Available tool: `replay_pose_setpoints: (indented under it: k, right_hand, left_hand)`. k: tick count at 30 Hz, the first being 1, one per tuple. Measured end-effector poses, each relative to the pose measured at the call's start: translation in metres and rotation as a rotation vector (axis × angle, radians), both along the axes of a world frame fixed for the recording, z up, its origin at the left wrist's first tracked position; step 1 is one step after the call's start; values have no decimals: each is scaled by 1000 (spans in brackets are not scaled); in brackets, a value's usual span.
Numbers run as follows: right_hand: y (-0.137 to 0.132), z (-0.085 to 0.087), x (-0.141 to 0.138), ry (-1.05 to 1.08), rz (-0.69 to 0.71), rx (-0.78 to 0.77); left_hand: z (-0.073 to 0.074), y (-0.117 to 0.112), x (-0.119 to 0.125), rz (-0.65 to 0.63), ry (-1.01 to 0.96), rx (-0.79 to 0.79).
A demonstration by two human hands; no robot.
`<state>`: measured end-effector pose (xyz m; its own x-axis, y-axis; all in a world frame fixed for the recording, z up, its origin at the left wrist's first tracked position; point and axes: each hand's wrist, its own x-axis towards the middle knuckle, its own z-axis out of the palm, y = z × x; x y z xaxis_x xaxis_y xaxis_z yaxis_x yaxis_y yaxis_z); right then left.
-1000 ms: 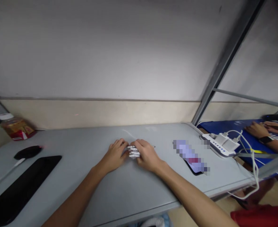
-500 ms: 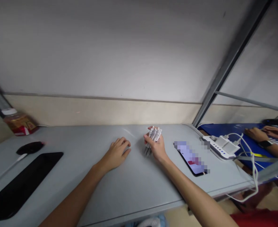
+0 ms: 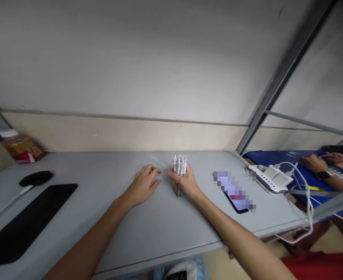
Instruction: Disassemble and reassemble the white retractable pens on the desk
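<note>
My right hand [image 3: 186,182] is closed round a bundle of white pens [image 3: 179,169], held upright with the lower ends on the grey table [image 3: 159,217] and the white caps pointing up. My left hand [image 3: 143,185] lies flat on the table just left of the bundle, fingers stretched out and holding nothing.
A phone [image 3: 234,192] lies right of my right hand. A white power strip [image 3: 272,179] with chargers and cables sits at the table's right end. A black pad [image 3: 25,221], a dark mouse [image 3: 35,178] and a jar [image 3: 20,147] are at the left. Another person's hands [image 3: 324,162] rest on a blue table.
Both hands held the pens flat on the table a second ago. My right hand then lifted the bundle and now stands it upright; my left hand let go and rests flat.
</note>
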<state>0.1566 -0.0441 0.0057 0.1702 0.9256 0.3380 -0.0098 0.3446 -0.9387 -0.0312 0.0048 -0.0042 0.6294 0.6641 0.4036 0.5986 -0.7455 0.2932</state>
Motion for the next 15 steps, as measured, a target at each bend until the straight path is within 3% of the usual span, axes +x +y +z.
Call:
replay_pose_setpoints:
  k: [8, 15]
  right_hand:
    - [-3, -3, -3, -89, -59, 16]
    - [-7, -3, -17, -96, -49, 121]
  left_hand:
    - [5, 2, 3, 95, -139, 99]
    - [18, -14, 11, 21, -254, -64]
